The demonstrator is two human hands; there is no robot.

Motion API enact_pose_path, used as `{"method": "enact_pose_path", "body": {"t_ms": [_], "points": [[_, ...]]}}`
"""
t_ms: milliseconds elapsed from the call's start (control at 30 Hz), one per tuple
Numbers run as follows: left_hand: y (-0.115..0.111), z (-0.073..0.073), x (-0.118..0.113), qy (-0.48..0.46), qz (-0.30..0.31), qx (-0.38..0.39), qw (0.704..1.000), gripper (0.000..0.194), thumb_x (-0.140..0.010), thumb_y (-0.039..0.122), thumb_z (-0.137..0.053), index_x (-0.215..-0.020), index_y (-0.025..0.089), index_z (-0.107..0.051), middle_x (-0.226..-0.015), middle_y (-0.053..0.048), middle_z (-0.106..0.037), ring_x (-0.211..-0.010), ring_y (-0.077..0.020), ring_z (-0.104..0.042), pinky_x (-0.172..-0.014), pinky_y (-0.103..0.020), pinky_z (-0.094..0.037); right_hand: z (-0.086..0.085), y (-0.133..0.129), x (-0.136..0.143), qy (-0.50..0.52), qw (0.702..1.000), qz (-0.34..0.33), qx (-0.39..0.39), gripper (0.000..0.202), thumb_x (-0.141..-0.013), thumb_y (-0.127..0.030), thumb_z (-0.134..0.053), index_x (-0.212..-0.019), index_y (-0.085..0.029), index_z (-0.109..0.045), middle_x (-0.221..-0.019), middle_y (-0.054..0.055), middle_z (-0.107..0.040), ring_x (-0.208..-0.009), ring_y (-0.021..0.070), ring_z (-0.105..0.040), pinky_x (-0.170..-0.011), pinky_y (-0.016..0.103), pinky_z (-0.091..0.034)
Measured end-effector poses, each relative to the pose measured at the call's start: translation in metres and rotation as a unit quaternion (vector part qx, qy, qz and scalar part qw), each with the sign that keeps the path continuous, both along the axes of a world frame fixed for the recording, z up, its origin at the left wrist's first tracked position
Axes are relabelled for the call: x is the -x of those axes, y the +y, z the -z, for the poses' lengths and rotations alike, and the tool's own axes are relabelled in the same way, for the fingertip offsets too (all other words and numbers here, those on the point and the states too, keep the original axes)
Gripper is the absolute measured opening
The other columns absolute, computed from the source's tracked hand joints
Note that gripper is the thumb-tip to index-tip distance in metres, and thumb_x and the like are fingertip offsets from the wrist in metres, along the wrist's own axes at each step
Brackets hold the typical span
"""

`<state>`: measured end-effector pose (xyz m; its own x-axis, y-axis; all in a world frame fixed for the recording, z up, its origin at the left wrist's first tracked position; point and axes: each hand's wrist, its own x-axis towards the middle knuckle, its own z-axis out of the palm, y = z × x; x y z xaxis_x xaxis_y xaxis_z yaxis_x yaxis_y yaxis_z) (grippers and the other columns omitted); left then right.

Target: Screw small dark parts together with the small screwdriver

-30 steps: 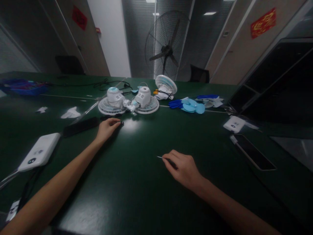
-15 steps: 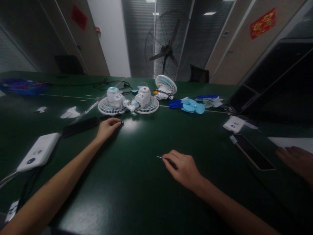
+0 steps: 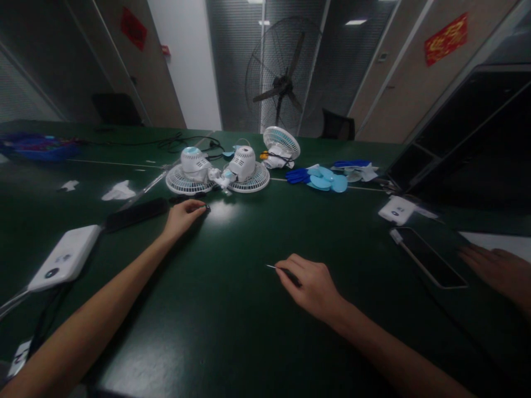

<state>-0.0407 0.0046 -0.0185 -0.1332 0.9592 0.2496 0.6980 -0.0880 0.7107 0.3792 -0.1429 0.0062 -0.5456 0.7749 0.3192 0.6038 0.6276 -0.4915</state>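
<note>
My right hand (image 3: 310,283) is closed around a small screwdriver (image 3: 293,277) with a dark handle; its thin metal shaft points left, just above or on the green table (image 3: 232,309). Farther off and to the left, my left hand (image 3: 182,216) rests on the table with its fingers drawn together. At its fingertips lies a tiny dark piece (image 3: 208,208), too small to name. Just beyond that hand are two white fans (image 3: 188,179) (image 3: 249,179), face down with their motor housings up. A third white fan (image 3: 282,145) leans behind them.
Light-blue fan blades (image 3: 326,179) and blue gloves (image 3: 297,176) lie at the back right. A phone (image 3: 431,258) and white power bank (image 3: 396,211) are at right, near another person's hand (image 3: 495,271). At left are a white power bank (image 3: 66,257) and blue basket (image 3: 45,149).
The other person's hand at the right edge has shifted a little to the left. Both of my hands have stayed where they were.
</note>
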Motion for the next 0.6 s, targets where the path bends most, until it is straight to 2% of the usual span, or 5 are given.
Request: {"method": "enact_pose_path", "body": {"t_ms": [267, 600], "points": [[0.0, 0.003, 0.001, -0.008, 0.018, 0.0, 1.0, 0.051, -0.083, 0.06, -0.074, -0.114, 0.021, -0.08, -0.103, -0.008, -0.079, -0.094, -0.0276, -0.072, -0.083, -0.036, -0.052, -0.001, 0.0, 0.001, 0.008, 1.0, -0.003, -0.004, 0.021, -0.108, -0.022, -0.056, -0.117, -0.018, -0.074, -0.1, 0.005, -0.073, -0.078, 0.0142, -0.068, -0.067, 0.025, -0.054], [-0.008, -0.009, -0.008, 0.037, 0.032, 0.009, 0.999, 0.052, -0.085, 0.062, -0.069, -0.116, 0.023, -0.08, -0.099, -0.008, -0.075, -0.089, -0.0269, -0.068, -0.076, -0.035, -0.051, 0.001, 0.001, -0.001, -0.011, 1.0, -0.001, -0.004, 0.021, -0.108, -0.024, -0.056, -0.119, -0.02, -0.073, -0.103, 0.005, -0.075, -0.079, 0.0145, -0.07, -0.068, 0.025, -0.056]]}}
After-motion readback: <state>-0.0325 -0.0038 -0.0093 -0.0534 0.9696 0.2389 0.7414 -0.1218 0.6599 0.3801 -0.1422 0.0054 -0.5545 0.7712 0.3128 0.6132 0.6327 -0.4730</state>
